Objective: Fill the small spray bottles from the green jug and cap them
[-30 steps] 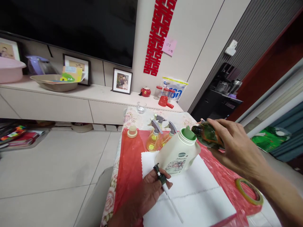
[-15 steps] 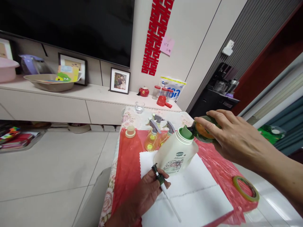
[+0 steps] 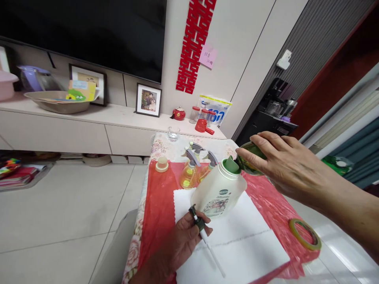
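My right hand (image 3: 275, 157) is wrapped round a dark green bottle (image 3: 251, 152), tipped so that its neck meets the green spout in the mouth of a large pale jug (image 3: 222, 189). Whether liquid is flowing I cannot tell. The jug stands a little tilted on a white sheet (image 3: 242, 252). In front of it, my left hand (image 3: 189, 234) pinches a pump dispenser top (image 3: 199, 224), black-headed with a long white tube slanting down to the right. Behind the jug are several spray bottles (image 3: 189, 173) with yellow liquid and grey triggers.
A cream cap (image 3: 162, 164) sits on the red plastic sheet (image 3: 158, 201) at left. A roll of tape (image 3: 304, 234) lies at right. A glass cup (image 3: 173, 133) stands at the table's far end, before a long cabinet (image 3: 118, 118).
My right hand has turned the dark green bottle and brought it slightly left, against the jug's spout. My left hand keeps the pump top almost where it was.
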The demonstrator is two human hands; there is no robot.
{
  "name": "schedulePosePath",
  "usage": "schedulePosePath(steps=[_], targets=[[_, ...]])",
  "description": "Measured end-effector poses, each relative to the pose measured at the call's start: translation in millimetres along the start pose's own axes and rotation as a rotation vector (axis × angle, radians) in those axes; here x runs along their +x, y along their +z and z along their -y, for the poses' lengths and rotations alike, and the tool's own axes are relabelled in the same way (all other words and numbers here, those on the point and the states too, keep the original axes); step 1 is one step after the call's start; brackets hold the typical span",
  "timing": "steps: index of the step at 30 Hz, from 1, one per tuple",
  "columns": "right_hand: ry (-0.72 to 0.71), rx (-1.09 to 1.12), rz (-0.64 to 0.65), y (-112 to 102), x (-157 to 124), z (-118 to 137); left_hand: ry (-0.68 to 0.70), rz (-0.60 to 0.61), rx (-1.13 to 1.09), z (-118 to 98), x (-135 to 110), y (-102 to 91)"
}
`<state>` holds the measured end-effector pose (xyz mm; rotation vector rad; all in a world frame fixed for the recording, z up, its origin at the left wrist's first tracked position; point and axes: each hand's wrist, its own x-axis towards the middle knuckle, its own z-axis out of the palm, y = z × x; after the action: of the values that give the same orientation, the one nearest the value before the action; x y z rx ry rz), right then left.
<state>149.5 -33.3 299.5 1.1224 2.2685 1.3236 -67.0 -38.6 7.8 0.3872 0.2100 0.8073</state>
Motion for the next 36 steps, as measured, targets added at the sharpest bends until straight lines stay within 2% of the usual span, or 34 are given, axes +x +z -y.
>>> schedulePosePath(steps=[36], targets=[[-0.087, -0.056, 0.065, -15.9, 20.1, -2.4, 0.000, 0.005, 0.020, 6.8, 1.9, -7.3]])
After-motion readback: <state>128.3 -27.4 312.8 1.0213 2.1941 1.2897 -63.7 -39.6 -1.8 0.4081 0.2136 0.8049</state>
